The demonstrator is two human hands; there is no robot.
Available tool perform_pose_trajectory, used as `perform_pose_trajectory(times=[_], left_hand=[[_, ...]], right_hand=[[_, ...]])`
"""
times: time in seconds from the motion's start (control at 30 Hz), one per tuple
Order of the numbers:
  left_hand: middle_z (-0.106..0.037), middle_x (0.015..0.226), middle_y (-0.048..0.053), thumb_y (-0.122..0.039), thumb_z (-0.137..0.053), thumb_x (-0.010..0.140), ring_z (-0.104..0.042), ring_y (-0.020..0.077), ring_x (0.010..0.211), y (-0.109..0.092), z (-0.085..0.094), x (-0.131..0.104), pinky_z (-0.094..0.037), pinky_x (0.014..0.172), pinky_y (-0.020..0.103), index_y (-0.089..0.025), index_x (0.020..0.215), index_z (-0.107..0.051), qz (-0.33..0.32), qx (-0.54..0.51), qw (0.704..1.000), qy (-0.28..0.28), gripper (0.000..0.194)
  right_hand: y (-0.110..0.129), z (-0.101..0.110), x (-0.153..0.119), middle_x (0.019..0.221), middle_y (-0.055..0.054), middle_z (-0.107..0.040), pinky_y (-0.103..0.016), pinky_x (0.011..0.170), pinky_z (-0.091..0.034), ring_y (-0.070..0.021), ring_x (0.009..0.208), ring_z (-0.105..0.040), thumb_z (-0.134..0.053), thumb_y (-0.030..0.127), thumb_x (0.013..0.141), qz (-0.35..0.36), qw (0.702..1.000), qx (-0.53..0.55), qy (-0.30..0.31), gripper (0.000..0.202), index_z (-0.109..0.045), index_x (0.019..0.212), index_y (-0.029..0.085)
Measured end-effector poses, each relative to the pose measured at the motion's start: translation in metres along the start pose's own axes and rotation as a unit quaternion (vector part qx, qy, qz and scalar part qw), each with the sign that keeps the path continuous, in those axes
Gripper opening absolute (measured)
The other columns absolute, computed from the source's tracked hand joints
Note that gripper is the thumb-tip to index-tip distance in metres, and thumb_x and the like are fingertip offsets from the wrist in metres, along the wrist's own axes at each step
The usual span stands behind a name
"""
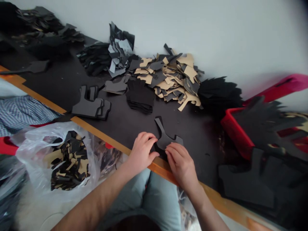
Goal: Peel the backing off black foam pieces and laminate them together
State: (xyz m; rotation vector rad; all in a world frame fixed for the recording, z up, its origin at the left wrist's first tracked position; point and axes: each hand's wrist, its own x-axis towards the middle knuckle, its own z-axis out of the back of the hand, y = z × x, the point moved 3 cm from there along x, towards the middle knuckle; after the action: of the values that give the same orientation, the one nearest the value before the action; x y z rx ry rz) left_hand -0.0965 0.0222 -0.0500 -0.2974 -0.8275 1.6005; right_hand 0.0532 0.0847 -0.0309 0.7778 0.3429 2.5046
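Hands differ — left (pixel 141 153) half-open beside the grey cutout (pixel 164 138), right (pixel 182 162) pinching its broad end, sensible for light, bendy stuff (foam, probably).

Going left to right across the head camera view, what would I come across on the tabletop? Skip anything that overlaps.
A lone dark piece → flat grey cutouts → a neat black stack → a long-necked grey cutout → a red bin heaped with dark pieces.
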Motion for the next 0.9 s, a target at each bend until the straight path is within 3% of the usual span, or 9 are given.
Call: perform_pose_trajectory(times=[0.33,0.43,0.6,0.77,0.9], left_hand=[[-0.053,0.116,0.011,-0.020,-0.064,0.080,-0.042,0.0271,0.113,-0.003,0.001,-0.003,-0.042,0.095,0.045,-0.016,0.115,-0.055,-0.035,0.056,0.997,0.029,0.036],[-0.053,0.118,0.011,-0.021,-0.059,0.084,-0.042,0.0272,0.113,-0.006,0.002,-0.005,-0.043,0.092,0.044,-0.015,0.113,-0.057,-0.058,0.084,0.994,0.047,0.030],[-0.056,0.120,0.009,-0.017,-0.058,0.084,-0.043,0.0268,0.115,-0.011,0.004,-0.005,-0.043,0.093,0.043,-0.013,0.110,-0.056,-0.080,0.094,0.991,0.056,0.027],[-0.057,0.122,0.010,-0.013,-0.056,0.083,-0.045,0.0285,0.117,-0.014,0.005,-0.004,-0.042,0.092,0.043,-0.011,0.113,-0.053,-0.112,0.110,0.986,0.064,0.030],[-0.057,0.122,0.010,-0.021,-0.060,0.084,-0.046,0.0289,0.117,-0.012,0.005,-0.003,-0.042,0.091,0.042,-0.012,0.112,-0.054,-0.119,0.115,0.984,0.071,0.030]], right_hand=[[0.001,-0.002,-0.004,0.099,-0.009,-0.065,-0.043,0.094,-0.047,-0.0238,0.107,-0.055,-0.047,0.010,0.089,0.019,0.999,-0.010,0.048,0.018,-0.063,0.095,0.014],[-0.003,0.002,0.001,0.100,-0.009,-0.064,-0.041,0.092,-0.048,-0.0234,0.104,-0.055,-0.050,0.016,0.089,0.001,0.997,0.014,0.077,0.014,-0.064,0.094,0.015],[-0.029,0.001,0.049,0.098,-0.008,-0.065,-0.036,0.087,-0.047,-0.0194,0.093,-0.058,-0.055,0.025,0.087,-0.106,0.991,0.070,0.048,0.019,-0.061,0.103,0.016],[-0.056,-0.031,0.096,0.077,0.002,-0.064,-0.025,0.066,-0.046,-0.0122,0.068,-0.058,-0.064,0.030,0.076,-0.244,0.932,0.196,0.184,0.044,-0.052,0.117,0.019],[-0.062,-0.043,0.105,0.064,0.006,-0.058,-0.021,0.054,-0.038,-0.0098,0.057,-0.051,-0.066,0.024,0.067,-0.293,0.900,0.232,0.224,0.048,-0.052,0.113,0.018]])
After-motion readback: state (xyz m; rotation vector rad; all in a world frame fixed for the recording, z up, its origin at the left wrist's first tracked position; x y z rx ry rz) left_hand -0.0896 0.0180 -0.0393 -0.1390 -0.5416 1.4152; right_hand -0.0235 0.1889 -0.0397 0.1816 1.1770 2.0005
